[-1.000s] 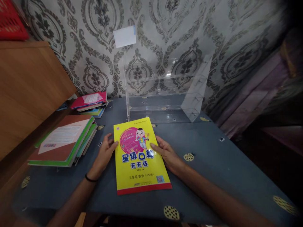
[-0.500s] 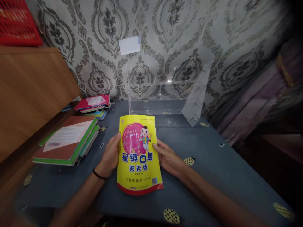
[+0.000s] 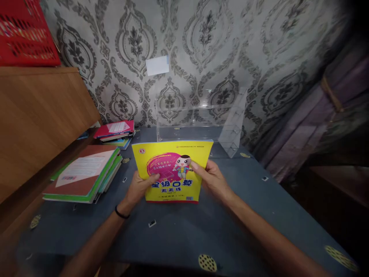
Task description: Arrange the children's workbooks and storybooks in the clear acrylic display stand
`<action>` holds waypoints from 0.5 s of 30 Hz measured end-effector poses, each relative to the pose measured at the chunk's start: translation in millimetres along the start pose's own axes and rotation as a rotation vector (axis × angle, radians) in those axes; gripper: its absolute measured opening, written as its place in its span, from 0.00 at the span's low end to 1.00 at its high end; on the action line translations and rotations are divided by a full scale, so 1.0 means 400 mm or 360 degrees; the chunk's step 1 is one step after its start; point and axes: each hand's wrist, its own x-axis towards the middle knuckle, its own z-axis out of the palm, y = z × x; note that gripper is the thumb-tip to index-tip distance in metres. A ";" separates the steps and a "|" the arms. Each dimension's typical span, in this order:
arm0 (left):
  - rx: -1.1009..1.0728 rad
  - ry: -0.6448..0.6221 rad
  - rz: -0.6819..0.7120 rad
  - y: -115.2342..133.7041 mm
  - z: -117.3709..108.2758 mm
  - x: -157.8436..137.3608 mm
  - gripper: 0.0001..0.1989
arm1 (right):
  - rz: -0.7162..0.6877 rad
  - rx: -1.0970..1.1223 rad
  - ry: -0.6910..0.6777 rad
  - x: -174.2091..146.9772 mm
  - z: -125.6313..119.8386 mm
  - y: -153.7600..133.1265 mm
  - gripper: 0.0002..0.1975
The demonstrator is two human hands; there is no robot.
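Note:
Between my two hands I hold a yellow workbook (image 3: 173, 196) with a pink circle, a cartoon child and blue Chinese lettering on its cover. My left hand (image 3: 141, 188) grips its left edge, thumb lying on the front. On the right edge, my right hand (image 3: 215, 179) is closed with its thumb pressed on the cover near the cartoon figure. The fingers behind the book are hidden. The book is tilted, its top edge toward the wall. Just behind it stands a clear acrylic rack (image 3: 230, 130) with several tiers.
A stack of books (image 3: 80, 173) lies on the left of the dark blue tablecloth (image 3: 245, 238), with a smaller book pile (image 3: 115, 130) behind it. A wooden cabinet (image 3: 43, 104) carries a red basket (image 3: 27, 42). A curtain (image 3: 305, 111) hangs at the right.
The workbook's top has tipped away from me, and the cover looks wider and shorter. Both thumbs have shifted farther onto the cover. The view has moved slightly.

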 end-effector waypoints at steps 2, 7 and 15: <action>-0.0003 -0.0073 -0.0085 -0.010 -0.003 -0.018 0.24 | 0.0005 0.0012 0.0034 -0.004 0.005 0.016 0.19; 0.0074 -0.0279 -0.0252 -0.042 -0.023 -0.055 0.25 | 0.0187 0.0092 -0.0045 -0.048 -0.003 0.096 0.20; 0.0196 -0.0299 -0.0330 -0.073 -0.047 -0.068 0.27 | 0.0259 0.0009 -0.0158 -0.088 -0.018 0.146 0.22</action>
